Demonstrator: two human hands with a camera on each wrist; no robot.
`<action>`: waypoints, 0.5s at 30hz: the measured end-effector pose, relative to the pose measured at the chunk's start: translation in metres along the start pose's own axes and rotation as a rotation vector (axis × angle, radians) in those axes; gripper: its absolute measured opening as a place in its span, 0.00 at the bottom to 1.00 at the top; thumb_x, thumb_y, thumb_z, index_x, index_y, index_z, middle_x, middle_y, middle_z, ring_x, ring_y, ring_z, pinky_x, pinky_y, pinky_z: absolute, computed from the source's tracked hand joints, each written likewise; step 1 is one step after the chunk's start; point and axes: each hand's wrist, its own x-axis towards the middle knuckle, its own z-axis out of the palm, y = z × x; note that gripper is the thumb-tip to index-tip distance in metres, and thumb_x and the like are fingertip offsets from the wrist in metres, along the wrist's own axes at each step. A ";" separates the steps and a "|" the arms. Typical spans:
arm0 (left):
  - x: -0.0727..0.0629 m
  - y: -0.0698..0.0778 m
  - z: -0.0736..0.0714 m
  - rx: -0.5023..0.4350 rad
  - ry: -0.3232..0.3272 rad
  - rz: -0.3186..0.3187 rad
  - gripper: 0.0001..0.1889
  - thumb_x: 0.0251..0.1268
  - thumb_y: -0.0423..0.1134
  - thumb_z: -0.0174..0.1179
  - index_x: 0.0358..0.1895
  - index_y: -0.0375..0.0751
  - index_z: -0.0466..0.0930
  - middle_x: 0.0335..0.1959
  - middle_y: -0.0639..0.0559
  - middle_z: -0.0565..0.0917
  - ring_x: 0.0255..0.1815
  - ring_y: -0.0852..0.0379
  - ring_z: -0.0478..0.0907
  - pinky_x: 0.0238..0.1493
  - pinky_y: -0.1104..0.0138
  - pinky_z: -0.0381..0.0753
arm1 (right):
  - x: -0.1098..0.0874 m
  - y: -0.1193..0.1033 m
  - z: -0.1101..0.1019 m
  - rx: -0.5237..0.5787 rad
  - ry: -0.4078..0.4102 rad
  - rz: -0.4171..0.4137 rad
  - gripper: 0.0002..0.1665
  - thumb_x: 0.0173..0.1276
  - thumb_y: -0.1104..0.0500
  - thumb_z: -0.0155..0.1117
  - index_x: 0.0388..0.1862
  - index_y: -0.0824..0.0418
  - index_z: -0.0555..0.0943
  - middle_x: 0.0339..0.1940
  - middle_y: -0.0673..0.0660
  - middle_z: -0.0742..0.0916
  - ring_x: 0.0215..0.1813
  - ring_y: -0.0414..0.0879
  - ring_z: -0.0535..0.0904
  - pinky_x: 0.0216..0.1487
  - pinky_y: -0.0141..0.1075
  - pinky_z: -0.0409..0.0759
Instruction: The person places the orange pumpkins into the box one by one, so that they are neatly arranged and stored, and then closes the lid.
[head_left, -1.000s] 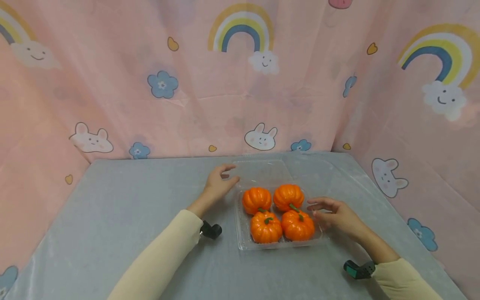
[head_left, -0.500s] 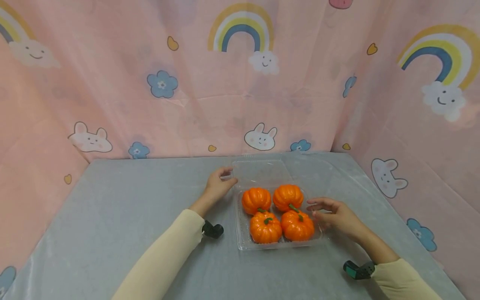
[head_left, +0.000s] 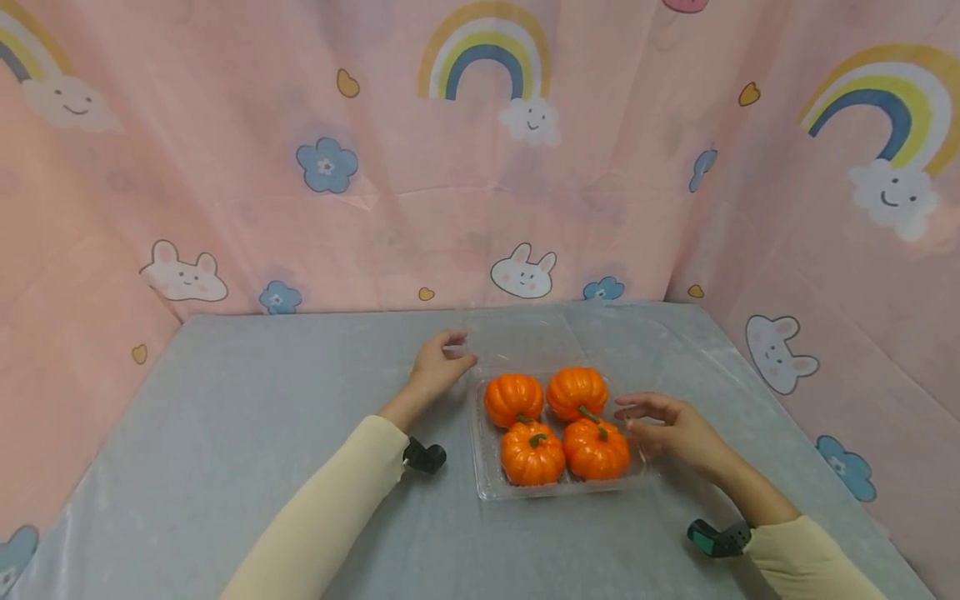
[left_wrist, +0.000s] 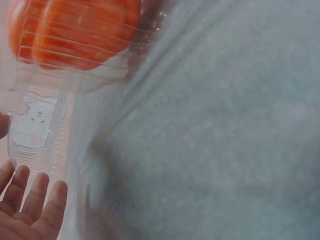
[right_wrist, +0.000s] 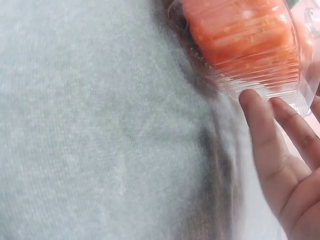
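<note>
A clear plastic clamshell box (head_left: 487,492) sits on the table with its lid (head_left: 528,342) folded back behind it. Several orange toy pumpkins (head_left: 532,454) with green stems fill the box, two in front and two behind. At the lid's left edge is my left hand (head_left: 442,365), thumb and fingers apart; in the left wrist view its fingertips (left_wrist: 40,182) are close to the lid's rim. My right hand (head_left: 675,429) rests by the box's right side, fingers (right_wrist: 257,112) extended against the ribbed clear wall in the right wrist view.
Grey cloth covers the table (head_left: 285,392). A pink printed curtain (head_left: 390,225) encloses the back and both sides. Black wrist devices (head_left: 425,457) are strapped at both cream sleeves (head_left: 322,508).
The left hand has shifted very slightly at the lid's edge, and the lid's outline looks fainter and a little changed. The right hand, box and pumpkins stay put.
</note>
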 end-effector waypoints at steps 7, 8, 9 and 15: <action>-0.003 0.007 -0.006 0.019 0.019 0.090 0.25 0.58 0.35 0.65 0.61 0.39 0.74 0.59 0.43 0.77 0.57 0.44 0.78 0.52 0.56 0.82 | -0.002 -0.003 0.000 0.047 -0.013 0.000 0.31 0.70 0.54 0.60 0.68 0.64 0.68 0.64 0.72 0.75 0.47 0.45 0.85 0.38 0.43 0.86; -0.004 0.008 -0.007 0.021 0.022 0.102 0.25 0.58 0.35 0.64 0.61 0.39 0.74 0.59 0.42 0.77 0.57 0.44 0.78 0.51 0.57 0.83 | -0.003 -0.003 0.000 0.051 -0.016 -0.002 0.31 0.70 0.54 0.60 0.68 0.64 0.68 0.64 0.72 0.75 0.47 0.46 0.85 0.38 0.43 0.86; -0.005 0.010 -0.007 0.018 0.024 0.113 0.25 0.58 0.34 0.64 0.61 0.38 0.74 0.59 0.42 0.77 0.57 0.44 0.78 0.51 0.57 0.83 | -0.003 -0.004 0.000 0.059 -0.019 -0.004 0.31 0.70 0.55 0.60 0.68 0.64 0.68 0.64 0.72 0.75 0.47 0.46 0.85 0.37 0.44 0.86; -0.014 0.017 -0.009 0.030 0.037 0.168 0.24 0.60 0.34 0.63 0.62 0.38 0.73 0.61 0.42 0.75 0.58 0.43 0.77 0.54 0.55 0.81 | -0.005 -0.003 0.001 0.087 -0.024 0.000 0.32 0.70 0.55 0.60 0.69 0.65 0.67 0.65 0.73 0.74 0.47 0.46 0.85 0.36 0.46 0.86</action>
